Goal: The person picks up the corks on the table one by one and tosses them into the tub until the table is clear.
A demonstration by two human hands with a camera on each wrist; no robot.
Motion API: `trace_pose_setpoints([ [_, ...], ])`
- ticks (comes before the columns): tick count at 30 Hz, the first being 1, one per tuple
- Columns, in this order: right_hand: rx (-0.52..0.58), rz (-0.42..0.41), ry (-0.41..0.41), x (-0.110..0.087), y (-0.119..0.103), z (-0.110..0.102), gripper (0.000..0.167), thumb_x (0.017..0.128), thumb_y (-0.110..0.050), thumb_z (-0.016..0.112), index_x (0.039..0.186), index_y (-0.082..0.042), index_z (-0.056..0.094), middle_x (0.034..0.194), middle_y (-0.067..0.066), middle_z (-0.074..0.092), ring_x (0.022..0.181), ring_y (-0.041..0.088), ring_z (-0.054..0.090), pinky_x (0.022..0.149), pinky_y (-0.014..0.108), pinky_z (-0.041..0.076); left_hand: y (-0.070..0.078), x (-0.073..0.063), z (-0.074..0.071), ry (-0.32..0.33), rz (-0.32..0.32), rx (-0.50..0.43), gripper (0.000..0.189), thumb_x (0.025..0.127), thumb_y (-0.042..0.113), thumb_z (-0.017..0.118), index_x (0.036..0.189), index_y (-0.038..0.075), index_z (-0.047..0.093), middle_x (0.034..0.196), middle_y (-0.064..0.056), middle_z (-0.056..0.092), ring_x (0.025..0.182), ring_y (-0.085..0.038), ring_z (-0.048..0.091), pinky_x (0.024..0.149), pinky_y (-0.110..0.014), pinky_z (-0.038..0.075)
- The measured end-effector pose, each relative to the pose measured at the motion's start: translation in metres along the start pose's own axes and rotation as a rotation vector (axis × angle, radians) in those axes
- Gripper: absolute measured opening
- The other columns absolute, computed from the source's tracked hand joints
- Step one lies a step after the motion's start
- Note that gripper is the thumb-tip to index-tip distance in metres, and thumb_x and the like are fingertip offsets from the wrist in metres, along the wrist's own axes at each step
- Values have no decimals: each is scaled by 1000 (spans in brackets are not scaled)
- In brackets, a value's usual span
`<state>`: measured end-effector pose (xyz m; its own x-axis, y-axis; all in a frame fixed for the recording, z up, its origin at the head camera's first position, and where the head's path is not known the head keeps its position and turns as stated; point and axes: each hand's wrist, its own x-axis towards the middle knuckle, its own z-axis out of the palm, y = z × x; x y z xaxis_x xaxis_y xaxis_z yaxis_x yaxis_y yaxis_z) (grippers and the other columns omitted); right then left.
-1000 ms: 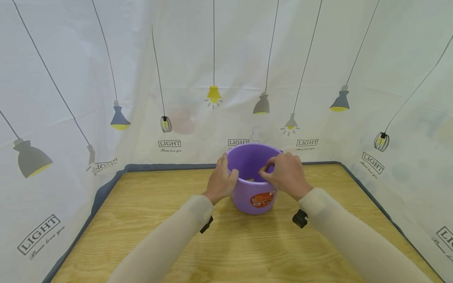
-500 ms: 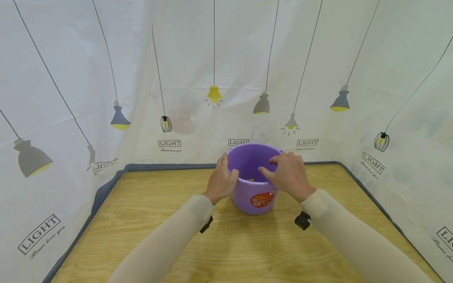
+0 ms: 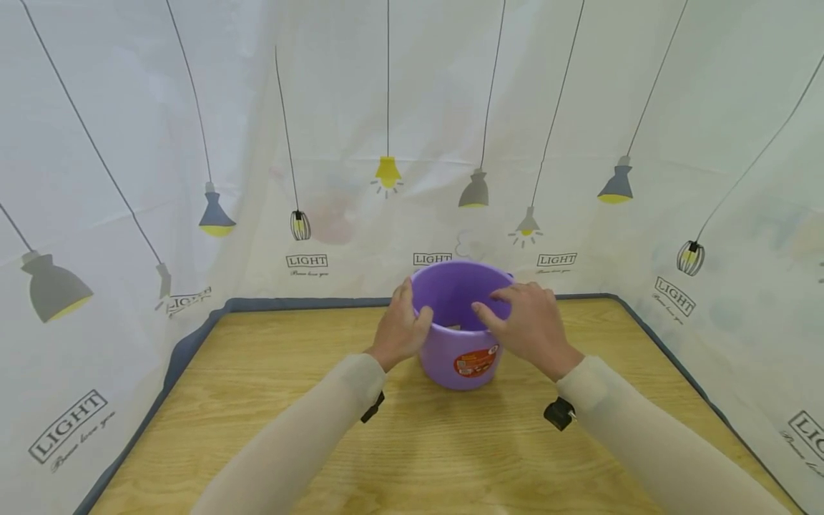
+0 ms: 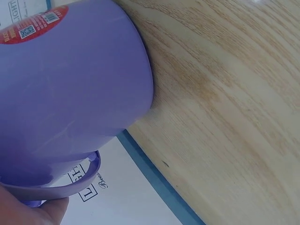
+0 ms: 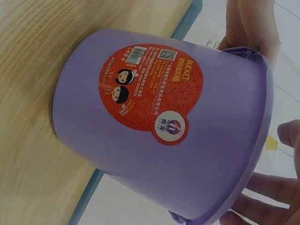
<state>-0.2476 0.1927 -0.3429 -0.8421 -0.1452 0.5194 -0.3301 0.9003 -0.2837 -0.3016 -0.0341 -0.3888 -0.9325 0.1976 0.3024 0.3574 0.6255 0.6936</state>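
Observation:
A purple bucket [image 3: 457, 361] stands upright on the wooden table, its red oval label [image 5: 150, 89] facing me. My left hand [image 3: 399, 329] grips its left rim, the thumb over the edge and the other fingers outside. The bucket's handle [image 4: 61, 191] hangs beside that hand in the left wrist view. At the right rim is my right hand [image 3: 534, 329], thumb and fingers spread apart with nothing between them. Whether its fingers touch the rim I cannot tell. A small pale thing [image 3: 454, 327] shows inside the bucket; most of the bottom is hidden by the front wall.
The wooden table [image 3: 290, 400] stretches around the bucket, edged by a dark blue border [image 3: 322, 304]. White curtains [image 3: 347, 129] printed with hanging lamps enclose it at the back and both sides.
A second ago my right hand pinched a small brownish thing over the bucket; it has let go and the thing is out of sight. The right hand has drawn slightly right. The left stays put.

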Motion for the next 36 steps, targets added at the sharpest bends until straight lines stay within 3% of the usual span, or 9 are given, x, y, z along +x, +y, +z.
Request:
trace_pose_setpoints([
  [8, 15, -51, 61, -10, 4, 1, 54, 94, -50, 67, 116, -2, 76, 118, 19, 73, 111, 40, 63, 89, 57, 45, -2, -2, -4, -29, 20, 21, 83, 104, 52, 42, 165, 6, 10, 169, -14, 22, 145, -39, 39, 117, -55, 34],
  [19, 36, -63, 60, -18, 10, -3, 59, 97, -49, 62, 128, 1, 68, 132, 23, 65, 122, 44, 58, 101, 63, 41, -14, -8, -15, -43, 57, 58, 91, 102, 66, 36, 165, 8, 7, 170, -12, 19, 146, -36, 39, 117, -53, 34],
  [25, 53, -65, 67, -22, 16, -4, 61, 99, -47, 59, 133, 3, 64, 137, 24, 61, 128, 45, 54, 106, 66, 38, -27, -15, -24, -48, 76, 145, 95, 100, 70, 35, 165, 6, 9, 170, -13, 16, 148, -35, 36, 118, -54, 32],
  [31, 40, -89, 89, -27, 24, -4, 63, 97, -46, 64, 135, 5, 61, 136, 25, 61, 126, 46, 54, 104, 68, 40, -40, -23, -35, -55, 106, 224, 101, 97, 75, 34, 165, 4, 10, 170, -16, 16, 150, -37, 31, 118, -54, 33],
  [36, 27, -102, 86, -31, 31, -5, 68, 96, -48, 65, 139, 4, 58, 140, 27, 57, 128, 47, 53, 103, 70, 39, -49, -31, -43, -53, 128, 294, 98, 99, 70, 39, 164, 2, 12, 169, -20, 17, 152, -37, 26, 119, -54, 31],
])
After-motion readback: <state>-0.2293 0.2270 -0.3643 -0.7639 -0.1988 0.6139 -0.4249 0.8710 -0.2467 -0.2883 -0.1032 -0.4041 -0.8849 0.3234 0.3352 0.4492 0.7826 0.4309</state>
